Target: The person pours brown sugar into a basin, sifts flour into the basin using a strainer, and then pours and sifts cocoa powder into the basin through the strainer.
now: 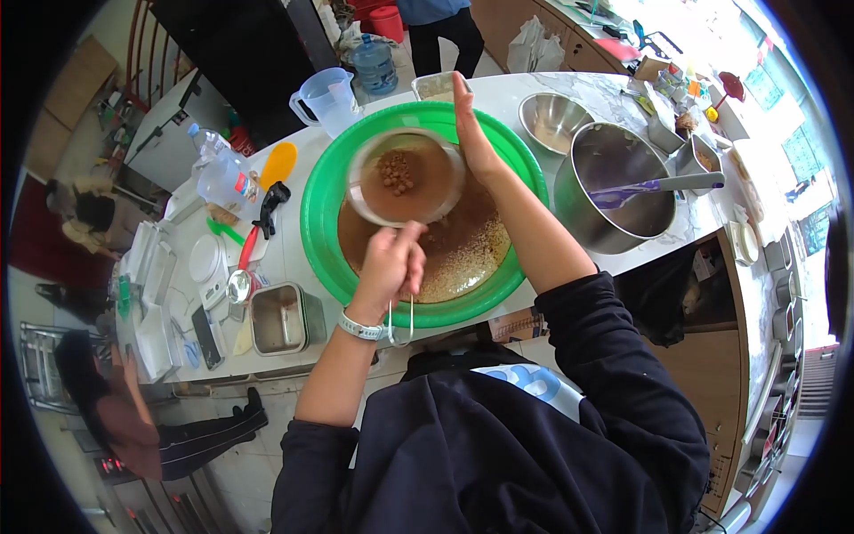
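Note:
My left hand [391, 265] is closed round the handle of a round sieve [406, 176], whose wire end loop hangs below the fist. Brown powder with a heap of small lumps lies in the sieve. It is over a large green basin [318, 233] that holds brown powder and pale flakes [467, 267]. Upright at the sieve's right edge is my right hand [476, 133], fingers stretched out and pressed flat, palm toward the sieve, with nothing held in it.
Right of the basin stand a steel bowl [553, 120] and a deep steel pot [614, 165] with a purple spatula [640, 189]. Leftward are a clear jug [327, 100], a steel tin [279, 319] and a scale [212, 287]. One person [133, 400] is at left, another [438, 31] behind.

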Demonstrator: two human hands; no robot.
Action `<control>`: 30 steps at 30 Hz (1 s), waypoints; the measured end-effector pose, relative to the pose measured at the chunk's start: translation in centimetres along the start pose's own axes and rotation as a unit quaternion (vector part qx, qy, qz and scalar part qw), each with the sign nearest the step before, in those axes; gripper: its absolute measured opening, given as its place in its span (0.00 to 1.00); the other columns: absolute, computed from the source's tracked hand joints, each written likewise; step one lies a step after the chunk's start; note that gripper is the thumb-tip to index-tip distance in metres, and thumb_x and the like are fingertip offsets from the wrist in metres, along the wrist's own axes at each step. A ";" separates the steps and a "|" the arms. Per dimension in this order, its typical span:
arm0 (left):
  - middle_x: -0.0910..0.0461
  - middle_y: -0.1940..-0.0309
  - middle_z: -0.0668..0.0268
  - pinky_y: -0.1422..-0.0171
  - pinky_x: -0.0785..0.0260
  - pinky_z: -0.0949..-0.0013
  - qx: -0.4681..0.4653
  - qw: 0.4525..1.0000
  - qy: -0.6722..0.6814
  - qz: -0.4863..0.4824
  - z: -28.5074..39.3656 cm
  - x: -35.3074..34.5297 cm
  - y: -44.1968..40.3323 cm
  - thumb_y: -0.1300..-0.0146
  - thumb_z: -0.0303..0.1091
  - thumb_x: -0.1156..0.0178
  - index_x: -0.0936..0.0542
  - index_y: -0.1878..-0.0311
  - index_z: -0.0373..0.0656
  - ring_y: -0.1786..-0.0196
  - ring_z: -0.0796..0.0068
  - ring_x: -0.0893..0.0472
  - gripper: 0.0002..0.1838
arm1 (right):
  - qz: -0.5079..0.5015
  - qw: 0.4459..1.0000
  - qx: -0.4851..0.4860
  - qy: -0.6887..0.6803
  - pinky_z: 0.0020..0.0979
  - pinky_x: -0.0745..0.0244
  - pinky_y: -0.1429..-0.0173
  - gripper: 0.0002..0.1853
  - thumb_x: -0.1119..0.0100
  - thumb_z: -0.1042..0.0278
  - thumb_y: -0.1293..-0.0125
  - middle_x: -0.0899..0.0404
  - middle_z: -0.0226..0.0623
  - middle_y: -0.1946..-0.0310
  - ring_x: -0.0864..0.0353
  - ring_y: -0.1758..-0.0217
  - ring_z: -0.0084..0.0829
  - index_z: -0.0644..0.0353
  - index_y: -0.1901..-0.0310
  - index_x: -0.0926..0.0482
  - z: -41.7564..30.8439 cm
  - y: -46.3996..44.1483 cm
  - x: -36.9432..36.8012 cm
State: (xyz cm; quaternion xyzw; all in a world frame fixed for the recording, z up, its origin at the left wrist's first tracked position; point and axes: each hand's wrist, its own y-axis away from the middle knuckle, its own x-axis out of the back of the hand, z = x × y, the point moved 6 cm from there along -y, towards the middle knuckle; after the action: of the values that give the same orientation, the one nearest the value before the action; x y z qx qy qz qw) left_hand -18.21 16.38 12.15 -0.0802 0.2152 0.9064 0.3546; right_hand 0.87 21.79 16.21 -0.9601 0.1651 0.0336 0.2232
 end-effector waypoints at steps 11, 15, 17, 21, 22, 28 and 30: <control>0.33 0.87 0.69 0.91 0.50 0.80 -0.002 1.000 -0.001 0.014 -0.5 0.4 -0.2 0.32 0.41 0.53 0.32 0.55 0.34 0.93 0.81 0.35 0.17 | -0.021 0.998 -0.030 0.056 0.49 0.86 0.32 0.40 0.86 0.26 0.40 0.69 0.36 0.28 0.80 0.27 0.39 0.38 0.31 0.67 3.2 -0.2 0.9; 0.33 0.87 0.70 0.91 0.50 0.80 -0.008 1.000 0.006 0.010 -0.6 0.8 -0.3 0.33 0.41 0.52 0.32 0.54 0.34 0.92 0.81 0.34 0.17 | -0.025 0.998 -0.008 0.052 0.49 0.87 0.32 0.40 0.86 0.27 0.40 0.69 0.35 0.28 0.79 0.26 0.39 0.38 0.30 0.67 3.2 -0.7 1.1; 0.32 0.87 0.69 0.91 0.49 0.80 -0.010 1.000 0.017 0.017 -0.7 0.8 -0.2 0.33 0.41 0.52 0.32 0.54 0.33 0.92 0.82 0.34 0.17 | -0.023 0.998 -0.016 0.063 0.48 0.87 0.32 0.40 0.85 0.27 0.40 0.69 0.35 0.28 0.79 0.26 0.38 0.38 0.30 0.66 3.0 -0.3 1.0; 0.32 0.87 0.69 0.91 0.48 0.81 -0.024 1.000 0.001 0.020 -0.2 1.1 -0.2 0.33 0.41 0.52 0.31 0.54 0.33 0.92 0.82 0.34 0.17 | -0.011 0.998 -0.011 0.064 0.47 0.87 0.32 0.40 0.85 0.26 0.40 0.69 0.34 0.28 0.79 0.26 0.37 0.38 0.30 0.66 2.4 -0.3 1.3; 0.32 0.87 0.69 0.91 0.48 0.81 -0.019 1.000 0.007 0.018 -0.3 1.0 -0.2 0.33 0.41 0.52 0.31 0.54 0.33 0.92 0.82 0.34 0.17 | -0.016 0.998 -0.017 0.057 0.47 0.87 0.31 0.40 0.85 0.26 0.40 0.69 0.34 0.28 0.79 0.26 0.37 0.39 0.30 0.66 2.6 -0.2 1.1; 0.32 0.87 0.69 0.91 0.49 0.80 -0.013 1.000 0.003 0.020 -0.6 0.9 -0.1 0.33 0.41 0.52 0.32 0.54 0.33 0.92 0.81 0.34 0.17 | -0.023 0.999 -0.006 0.025 0.41 0.74 0.29 0.41 0.81 0.29 0.38 0.69 0.38 0.29 0.69 0.27 0.36 0.45 0.31 0.68 0.8 0.3 0.3; 0.32 0.87 0.69 0.91 0.50 0.80 0.010 1.000 -0.016 -0.006 -0.6 0.1 0.3 0.33 0.41 0.52 0.32 0.54 0.33 0.92 0.81 0.34 0.17 | -0.019 0.998 -0.028 0.048 0.46 0.83 0.31 0.41 0.83 0.25 0.41 0.69 0.35 0.28 0.77 0.26 0.37 0.40 0.30 0.66 2.5 0.0 0.9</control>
State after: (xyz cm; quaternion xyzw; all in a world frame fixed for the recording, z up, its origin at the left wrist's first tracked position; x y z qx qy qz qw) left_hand -18.50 16.02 11.67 -0.0633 0.2183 0.9033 0.3639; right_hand 1.76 22.65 13.88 -0.9694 0.1564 -0.0118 0.1889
